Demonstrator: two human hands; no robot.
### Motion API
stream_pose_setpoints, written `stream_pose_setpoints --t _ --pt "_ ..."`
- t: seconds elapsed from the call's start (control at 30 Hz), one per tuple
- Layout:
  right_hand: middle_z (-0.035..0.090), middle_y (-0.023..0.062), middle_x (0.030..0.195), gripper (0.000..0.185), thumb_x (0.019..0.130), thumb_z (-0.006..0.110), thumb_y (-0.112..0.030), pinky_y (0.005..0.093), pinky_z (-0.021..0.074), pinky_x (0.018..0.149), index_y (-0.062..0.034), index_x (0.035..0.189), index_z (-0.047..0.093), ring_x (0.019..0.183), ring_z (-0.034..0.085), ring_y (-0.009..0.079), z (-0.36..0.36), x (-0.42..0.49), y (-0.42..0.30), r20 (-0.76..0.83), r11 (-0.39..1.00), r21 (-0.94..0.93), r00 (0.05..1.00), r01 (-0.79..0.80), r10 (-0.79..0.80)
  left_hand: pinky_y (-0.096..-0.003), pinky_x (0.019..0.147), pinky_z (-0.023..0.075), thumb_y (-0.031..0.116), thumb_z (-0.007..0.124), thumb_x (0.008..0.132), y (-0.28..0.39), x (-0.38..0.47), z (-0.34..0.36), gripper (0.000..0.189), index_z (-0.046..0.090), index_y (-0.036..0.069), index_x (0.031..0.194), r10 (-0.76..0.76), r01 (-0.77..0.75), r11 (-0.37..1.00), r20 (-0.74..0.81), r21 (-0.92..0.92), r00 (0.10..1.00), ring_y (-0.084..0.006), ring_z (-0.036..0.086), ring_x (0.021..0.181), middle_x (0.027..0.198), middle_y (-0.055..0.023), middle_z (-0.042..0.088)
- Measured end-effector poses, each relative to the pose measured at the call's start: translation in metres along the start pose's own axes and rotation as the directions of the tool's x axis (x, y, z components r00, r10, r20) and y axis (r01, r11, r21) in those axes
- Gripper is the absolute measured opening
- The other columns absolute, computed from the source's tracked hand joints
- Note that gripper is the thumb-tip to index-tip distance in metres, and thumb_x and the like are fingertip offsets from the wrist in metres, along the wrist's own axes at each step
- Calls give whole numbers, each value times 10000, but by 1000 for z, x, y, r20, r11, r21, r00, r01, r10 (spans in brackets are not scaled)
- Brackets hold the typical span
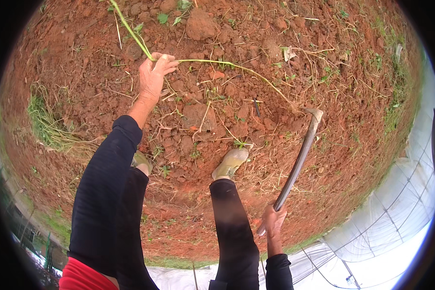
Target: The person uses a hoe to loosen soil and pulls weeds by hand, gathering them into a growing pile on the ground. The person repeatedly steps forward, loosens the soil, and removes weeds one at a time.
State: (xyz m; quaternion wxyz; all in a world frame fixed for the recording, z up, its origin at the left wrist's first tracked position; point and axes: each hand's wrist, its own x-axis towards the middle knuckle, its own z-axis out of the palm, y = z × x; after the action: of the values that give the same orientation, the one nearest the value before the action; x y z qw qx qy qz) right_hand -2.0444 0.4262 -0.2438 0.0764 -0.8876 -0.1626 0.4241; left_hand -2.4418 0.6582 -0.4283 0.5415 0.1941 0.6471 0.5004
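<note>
My left hand [153,78] pinches a long green plant stem [210,61] between thumb and fingers, well above the red soil. One part of the stem runs up past the top edge of the view. Its other part arcs right and down, paling as it meets the ground beside the hoe's head. My right hand [274,219] is wrapped around the dark handle of a hoe [300,159] near its lower end. The hoe's head [313,113] rests at the soil, its blade partly hidden in or behind the dirt.
Cloddy red soil [105,79] with straw and small weeds surrounds my shoes [233,161]. A heap of pulled green weeds [47,123] lies at the left. A large clod [202,24] sits at the top. White plastic sheeting [391,206] on a frame borders the lower right.
</note>
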Motion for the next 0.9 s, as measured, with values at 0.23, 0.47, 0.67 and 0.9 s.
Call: stream_pose_setpoints --t 0.23,0.47,0.67,0.9 --pt "473 -7 560 73 729 502 15 235 333 377 -25 783 529 426 428 72 0 -17 -28 -61 998 68 998 4 0 -360 828 515 201 415 956 -3 -1 -23 271 555 -30 946 17 -18 999 61 28 998 -256 641 896 964 -155 612" --pt "479 -26 582 58 759 540 13 214 344 404 -21 806 535 447 430 51 22 -21 -69 -147 961 186 973 206 -180 -354 861 480 200 391 963 19 -6 -20 278 554 -24 936 50 -72 983 134 168 990 -246 625 924 974 -143 608" --pt "508 -16 609 50 749 552 -31 233 374 425 -22 798 547 467 453 70 34 -11 -90 -59 971 183 988 151 -142 -356 873 448 227 404 961 31 -9 -24 289 532 -11 859 98 -140 958 172 249 980 -241 615 935 987 -120 599" --pt "510 -5 582 63 746 563 -69 246 373 422 -21 786 568 474 469 78 56 16 -85 122 991 100 987 91 -103 -380 919 417 247 403 960 22 -11 -38 300 556 -7 916 65 -118 945 177 305 982 -238 608 966 1004 -123 599"
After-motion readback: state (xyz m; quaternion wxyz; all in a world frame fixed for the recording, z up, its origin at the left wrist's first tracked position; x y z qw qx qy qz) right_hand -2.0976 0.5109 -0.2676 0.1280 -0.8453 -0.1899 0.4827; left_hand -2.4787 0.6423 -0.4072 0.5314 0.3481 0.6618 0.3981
